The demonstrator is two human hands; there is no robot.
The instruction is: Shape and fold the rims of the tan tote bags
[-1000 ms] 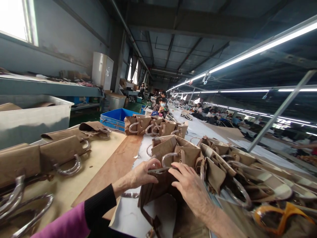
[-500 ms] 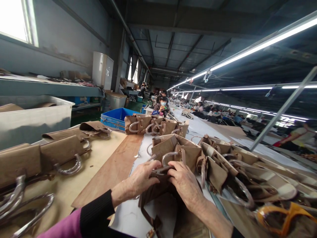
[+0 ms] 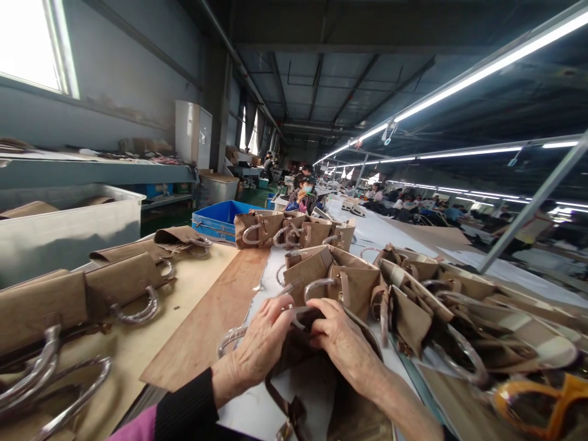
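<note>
A brown handbag [image 3: 361, 407] lies on the table directly before me, its upper part between my two hands. My left hand [image 3: 261, 337] is closed on the bag's upper edge at the far side, fingertips pinched together. My right hand [image 3: 346, 343] grips the same edge with bent fingers, and its fingertips are partly hidden. A brown strap with a metal clasp [image 3: 287, 422] hangs at the near left of the bag. One plastic-wrapped handle [image 3: 232, 338] shows to the left, behind my left hand.
Just beyond stand more brown handbags [image 3: 333, 275]; others lie at the right [image 3: 459, 324] and left [image 3: 119, 275]. An orange strap [image 3: 535, 398] lies near right. A blue bin [image 3: 215, 217] and a pale tub [image 3: 68, 229] are at the left. Co-workers sit farther back.
My left hand has shifted slightly and turned more upright at the bag's edge, and a wrapped handle shows behind it now. The right hand stays on the bag. The view has shifted a little.
</note>
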